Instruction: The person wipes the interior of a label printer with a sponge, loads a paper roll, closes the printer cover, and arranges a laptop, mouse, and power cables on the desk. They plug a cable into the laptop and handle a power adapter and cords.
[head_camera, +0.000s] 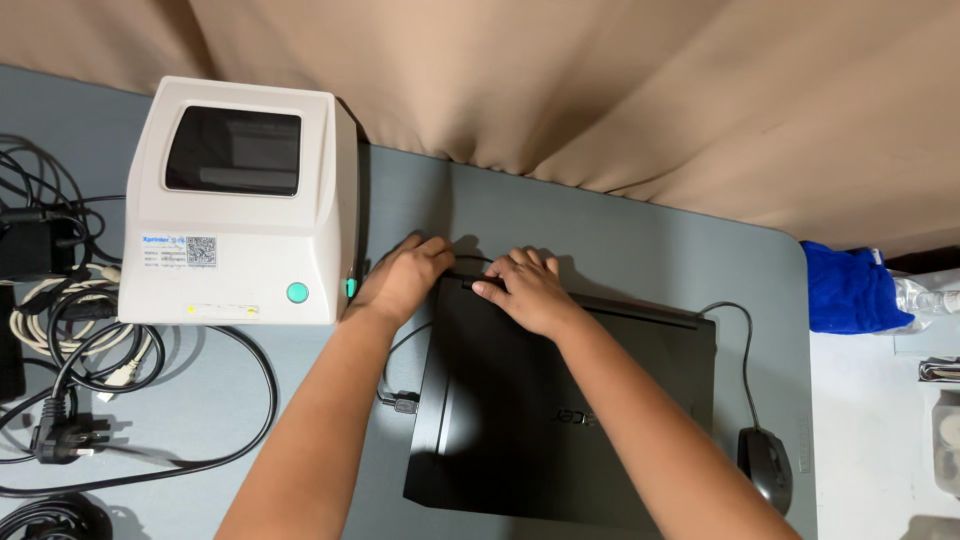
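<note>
Grey table (620, 240) bears a white label printer (240, 205) at far left, tangled black and white cables (90, 370) left of centre, a black mouse (765, 465) near right, and a blue cloth (850, 290) beyond the right edge. The closed black laptop (560, 410) lies centre, lid down. Left hand (405, 275) curls loosely at its far left corner, beside the printer. Right hand (530, 290) rests flat, fingers together, on the laptop's far edge.

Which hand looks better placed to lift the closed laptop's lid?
Probably the right hand: its fingers already lie on the black laptop's far corner edge. The left hand rests just beside that corner, nearer the white printer.
</note>
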